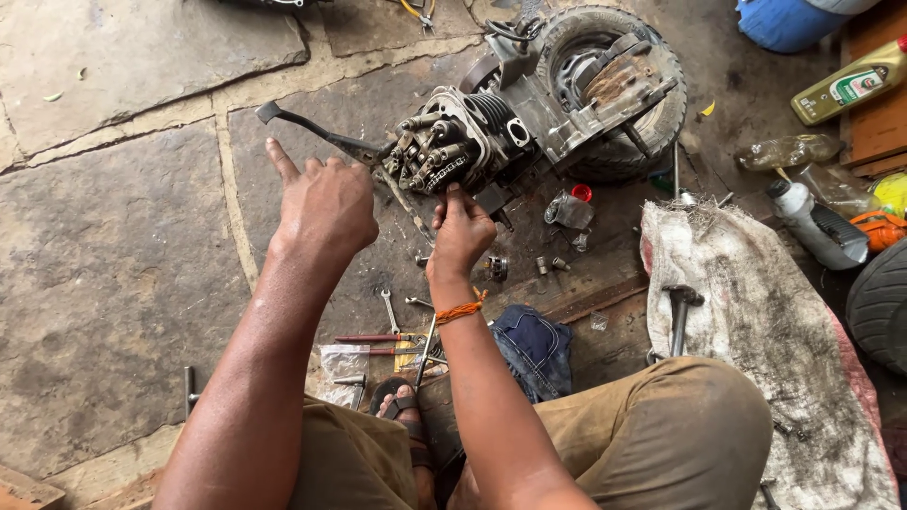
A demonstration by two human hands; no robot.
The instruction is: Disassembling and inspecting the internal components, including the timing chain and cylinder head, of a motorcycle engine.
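Two bare hands are being worked at a greasy grey metal scooter engine (472,142) lying far-centre on stone: right hand (461,231) pinched at its head, left hand (321,203) spread open, empty; steady fingertip work is judged needed next.

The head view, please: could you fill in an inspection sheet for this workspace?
Surface: stone-slab floor, dusty and oil-stained.
Job's things: engine block lying by its wheel, kick lever sticking out leftward.
Clutter: wrenches and screwdrivers, hammer on a dirty sack, oil bottles, blue cloth.
Grippers: left hand raised at the engine's left, index finger extended; right hand with fingertips at the cylinder head.
Cables: nothing seen.
Surroundings: blue container, tyre at right edge.
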